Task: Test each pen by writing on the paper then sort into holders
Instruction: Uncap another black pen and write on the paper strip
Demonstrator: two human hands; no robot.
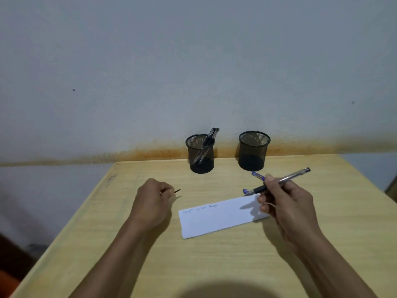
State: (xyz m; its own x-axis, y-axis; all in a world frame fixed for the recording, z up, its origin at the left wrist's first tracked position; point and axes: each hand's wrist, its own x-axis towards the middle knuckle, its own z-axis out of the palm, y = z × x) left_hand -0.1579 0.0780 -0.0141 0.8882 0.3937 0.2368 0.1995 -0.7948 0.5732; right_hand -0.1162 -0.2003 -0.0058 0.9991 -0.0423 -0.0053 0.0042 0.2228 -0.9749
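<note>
My right hand (285, 203) grips a clear-barrelled pen (290, 178) with a black grip, its tip pointing left just above the far right end of the white paper strip (214, 220). Three small scribbles sit along the strip's far left edge. My left hand (150, 203) is closed on a small dark piece that looks like a pen cap (177, 191); only its thin end shows. The left mesh holder (200, 154) has two or three pens leaning in it. No pens show in the right mesh holder (253, 150). A blue-capped pen (257, 175) lies behind my right hand.
Both black holders stand at the far edge of the light wooden table (214, 265), against a grey wall. A second blue pen end (245, 191) shows beside the held pen's tip. The table's left edge runs diagonally near my left forearm.
</note>
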